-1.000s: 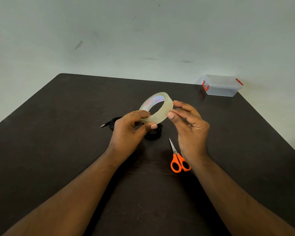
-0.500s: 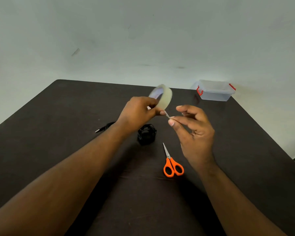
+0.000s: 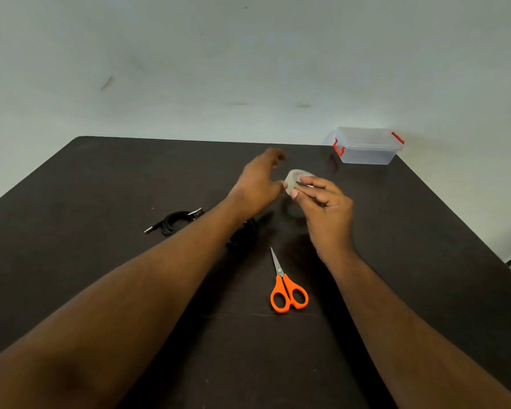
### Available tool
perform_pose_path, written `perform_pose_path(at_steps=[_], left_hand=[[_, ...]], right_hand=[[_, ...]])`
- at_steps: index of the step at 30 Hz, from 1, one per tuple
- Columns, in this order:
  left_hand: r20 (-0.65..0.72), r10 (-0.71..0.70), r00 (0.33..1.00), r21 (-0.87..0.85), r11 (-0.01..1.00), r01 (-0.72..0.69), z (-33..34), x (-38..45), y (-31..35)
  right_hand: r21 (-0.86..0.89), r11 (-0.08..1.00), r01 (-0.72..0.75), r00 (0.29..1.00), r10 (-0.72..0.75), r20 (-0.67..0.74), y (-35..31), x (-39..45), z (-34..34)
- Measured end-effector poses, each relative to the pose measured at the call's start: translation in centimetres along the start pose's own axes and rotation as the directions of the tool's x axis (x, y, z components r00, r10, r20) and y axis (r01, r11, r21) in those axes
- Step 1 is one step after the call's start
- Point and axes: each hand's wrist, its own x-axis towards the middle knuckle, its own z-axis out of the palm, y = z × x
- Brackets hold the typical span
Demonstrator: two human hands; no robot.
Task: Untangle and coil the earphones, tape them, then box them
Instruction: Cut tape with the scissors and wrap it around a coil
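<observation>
Right then, earphones (image 3: 177, 222): lay coiled on the dark table (image 3: 71, 231), left of centre, black cord with the plug pointing left; part of the coil was hidden under the left forearm
Tape roll (image 3: 295, 181): was held up above the table between the two hands, blurred, clear tape with a pale core
Right hand (image 3: 325, 208): pinched the tape roll at its near edge, thumb and fingertips curled on it
Left hand (image 3: 260, 184): was blurred just left of the roll, fingers loosely spread; whether it touched the roll, I could not tell
Scissors (image 3: 286, 287): lay shut on the table, nearer than the hands, orange handles toward the person, blades pointing away
Box (image 3: 366, 146): clear plastic, lid on, red clips, sat at the far right corner, well apart from the earphones
</observation>
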Motion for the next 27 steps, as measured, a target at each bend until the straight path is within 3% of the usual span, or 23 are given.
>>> perform_pose_path(at_steps=[2,4,6,10,14,20,27], left_hand=[[-0.112,-0.18,0.977,-0.281,0.949,0.142,0.0,-1.8,0.6],[-0.01,-0.328,0.945,-0.506,0.817,0.278,0.1,-3.5,1.2],[0.1,-0.339,0.936,-0.591,0.737,0.33,0.3,-4.4,1.3],[0.174,-0.31,0.935,-0.618,0.705,0.349,0.4,-4.7,1.3],[0.129,-0.365,0.922,-0.63,0.688,0.361,0.3,-5.2,0.9],[-0.032,-0.388,0.921,-0.556,0.773,0.306,0.1,-5.4,0.4],[-0.092,-0.326,0.941,-0.336,0.9,0.279,-0.4,-5.1,0.4]], right_hand=[[-0.059,0.998,-0.016,0.999,0.017,0.03,0.5,-0.1,0.0],[-0.11,0.994,-0.011,0.998,0.019,0.068,0.8,-0.3,0.2],[-0.101,0.995,-0.023,0.993,0.034,0.109,0.8,-0.6,0.5],[-0.199,0.973,0.114,0.979,-0.076,0.189,1.0,-0.7,0.2],[-0.369,0.905,0.211,0.955,-0.109,0.277,1.1,-0.8,-0.3],[-0.514,0.82,0.252,0.929,-0.056,0.367,0.3,-1.1,-0.4],[-0.623,0.697,0.356,0.89,-0.05,0.452,0.0,-1.5,-0.2]])
